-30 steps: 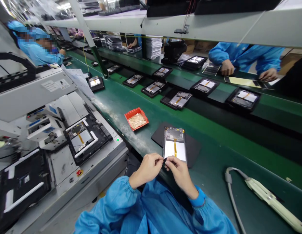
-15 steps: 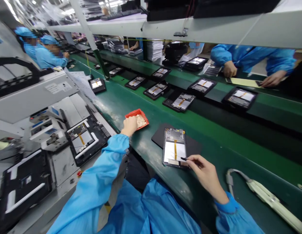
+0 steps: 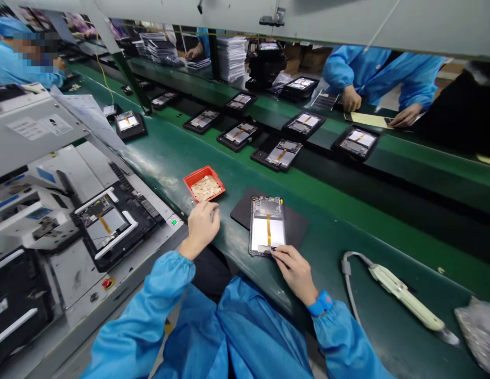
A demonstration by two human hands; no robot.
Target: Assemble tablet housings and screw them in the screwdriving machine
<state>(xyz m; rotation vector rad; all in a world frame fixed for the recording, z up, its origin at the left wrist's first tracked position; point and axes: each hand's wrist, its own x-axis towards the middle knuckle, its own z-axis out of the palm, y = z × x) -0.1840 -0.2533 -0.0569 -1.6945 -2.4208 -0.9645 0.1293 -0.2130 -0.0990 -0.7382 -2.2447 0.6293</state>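
Observation:
An opened tablet [image 3: 263,229] lies on a dark pad [image 3: 298,225], its white battery crossed by an orange ribbon strip. At the tablet's lower right edge, my right hand [image 3: 295,268] is closed in a pinch; whatever its fingertips hold is too small to name. My left hand [image 3: 202,225] is closed too, fingers curled together just below a red bin [image 3: 218,190] of small pale pieces [image 3: 206,188]. Its fingertips are partly hidden, so anything in them cannot be made out.
A pale electric screwdriver [image 3: 405,295] lies at right beside a clear plastic bag [image 3: 480,331]. To the left, a machine holds another opened tablet [image 3: 105,226]. More opened tablets [image 3: 284,153] sit along the line, and a co-worker's hands [image 3: 351,99] handle a yellow strip across it.
My left hand has come out of the red bin, back toward me. My right hand has shifted to the tablet's lower edge; the thin dark piece it pinched no longer shows clearly. The view has turned.

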